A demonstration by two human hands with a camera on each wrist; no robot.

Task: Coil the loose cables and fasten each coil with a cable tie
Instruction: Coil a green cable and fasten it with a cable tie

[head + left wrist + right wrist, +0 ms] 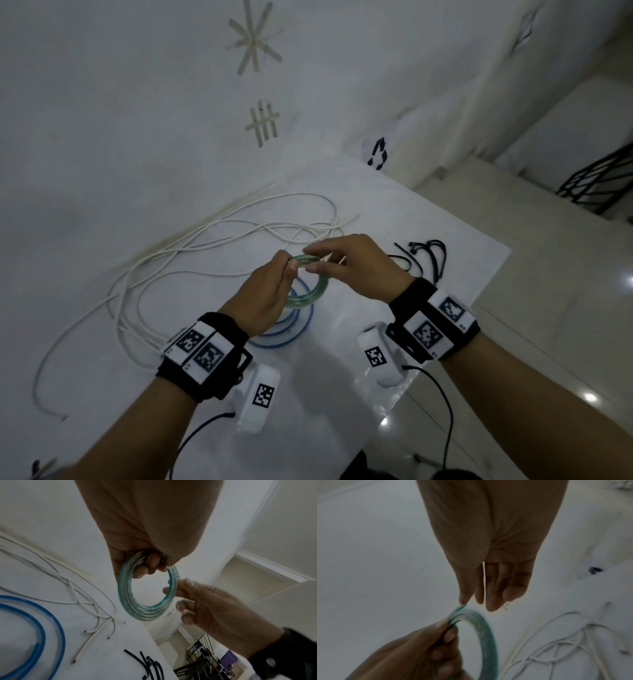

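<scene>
A small coil of clear green cable [318, 291] [125, 599] [488, 635] hangs above the white table. My left hand [291, 265] [147, 566] [448, 632] pinches its top, fingers curled through the ring. My right hand [313, 260] [178, 595] [476, 601] is at the coil's upper right side with nearly straight fingers. Its thumb tip touches the cable's loose end. A blue cable [301, 330] [58, 628] lies in loops on the table under my hands. Black cable ties [431, 257] [150, 665] lie to the right.
Loose white cables [191, 240] [82, 596] [556, 642] sprawl over the table's left and far side. The table's right edge [479, 291] runs close to the ties. A black wire rack [599, 181] [202, 655] stands on the floor beyond it.
</scene>
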